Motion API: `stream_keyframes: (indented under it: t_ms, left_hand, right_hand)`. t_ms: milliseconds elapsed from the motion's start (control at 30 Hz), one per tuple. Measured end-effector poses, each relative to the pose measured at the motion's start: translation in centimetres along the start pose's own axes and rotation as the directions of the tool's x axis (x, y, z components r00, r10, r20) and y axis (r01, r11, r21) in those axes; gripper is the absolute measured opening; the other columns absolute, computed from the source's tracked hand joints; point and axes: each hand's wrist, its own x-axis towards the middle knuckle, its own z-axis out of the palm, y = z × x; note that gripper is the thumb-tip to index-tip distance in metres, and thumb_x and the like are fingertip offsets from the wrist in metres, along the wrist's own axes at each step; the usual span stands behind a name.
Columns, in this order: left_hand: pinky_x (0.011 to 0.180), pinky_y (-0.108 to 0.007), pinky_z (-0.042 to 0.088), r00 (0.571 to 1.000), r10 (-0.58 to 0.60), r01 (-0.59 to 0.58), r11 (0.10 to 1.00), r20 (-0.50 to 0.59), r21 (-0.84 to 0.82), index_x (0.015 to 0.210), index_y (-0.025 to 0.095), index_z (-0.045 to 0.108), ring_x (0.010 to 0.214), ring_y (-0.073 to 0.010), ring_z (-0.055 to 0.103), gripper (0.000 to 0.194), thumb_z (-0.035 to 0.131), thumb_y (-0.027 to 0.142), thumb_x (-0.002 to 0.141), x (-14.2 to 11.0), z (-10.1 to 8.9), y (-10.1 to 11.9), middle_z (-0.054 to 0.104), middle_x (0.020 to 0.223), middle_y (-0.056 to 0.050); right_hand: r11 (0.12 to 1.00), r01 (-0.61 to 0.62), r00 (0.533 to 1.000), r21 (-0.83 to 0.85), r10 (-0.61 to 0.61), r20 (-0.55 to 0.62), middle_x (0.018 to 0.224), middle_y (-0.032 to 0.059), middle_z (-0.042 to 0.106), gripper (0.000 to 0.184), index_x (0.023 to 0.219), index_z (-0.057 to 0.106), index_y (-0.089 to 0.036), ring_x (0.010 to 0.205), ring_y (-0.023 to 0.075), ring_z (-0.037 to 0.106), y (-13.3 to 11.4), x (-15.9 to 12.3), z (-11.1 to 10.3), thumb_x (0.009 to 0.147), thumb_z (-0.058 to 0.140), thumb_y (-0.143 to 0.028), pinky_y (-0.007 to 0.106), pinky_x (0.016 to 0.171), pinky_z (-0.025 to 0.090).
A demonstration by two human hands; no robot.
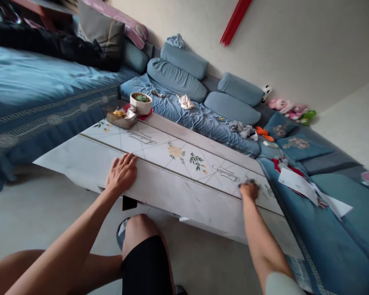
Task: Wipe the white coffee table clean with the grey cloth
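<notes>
On the table [172, 189], the left hand [122, 173] lies flat, fingers slightly spread; near the right edge, the right hand [250, 191] clutches a blurred cloth [250, 181], fingers curled.

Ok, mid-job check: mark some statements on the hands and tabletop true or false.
The bare left hand rests on the white marble-patterned tabletop. True.
The bare right hand covers part of a blurred dark-grey item. True.
The round white pot with a green succulent stands beside a smoky see-through plastic tray. True.
The right hand is nearer the pot than the left. False: the left is nearer.
The left hand has a grip on the tray. False: they are apart.
</notes>
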Motion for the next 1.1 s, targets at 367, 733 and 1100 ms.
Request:
stream_keyframes:
  t_ms: [367,733,1100]
  left_hand:
    - [0.147,-0.057,0.032,1.000,-0.009,0.007,0.998,0.024,0.055,0.173,0.029,0.061,0.175,-0.0278,0.045,0.065,0.037,0.029,0.113,0.2,-0.6,-0.6,0.053,0.185,-0.009]
    - [0.150,-0.059,0.026,1.000,0.002,-0.002,1.000,-0.018,0.004,0.177,0.028,0.057,0.177,-0.0302,0.042,0.068,0.040,0.031,0.111,0.1,0.8,-1.1,0.051,0.186,-0.010]
    - [0.148,-0.061,0.028,1.000,-0.001,0.000,0.999,0.009,0.033,0.175,0.022,0.059,0.177,-0.0311,0.041,0.067,0.035,0.032,0.113,0.2,0.2,-0.7,0.049,0.187,-0.012]
  right_hand:
    - [0.509,0.661,0.520,0.552,-0.840,0.152,0.174,0.0155,0.063,0.045,0.154,0.072,-0.017,0.154,0.0275,0.060,-38.4,-22.0,12.8,0.112,0.078,-0.033,0.042,0.134,0.046]
    - [0.965,0.140,0.962,0.221,-0.185,0.200,0.152,0.0344,0.067,0.051,0.144,0.075,-0.004,0.145,0.0388,0.066,-0.9,1.7,3.0,0.110,0.046,-0.029,0.054,0.125,0.052]
    - [0.800,0.457,0.841,0.389,-0.531,0.103,0.153,0.0220,0.076,0.043,0.137,0.081,-0.013,0.149,0.0319,0.068,-11.6,-7.9,11.3,0.107,0.061,-0.036,0.048,0.132,0.053]
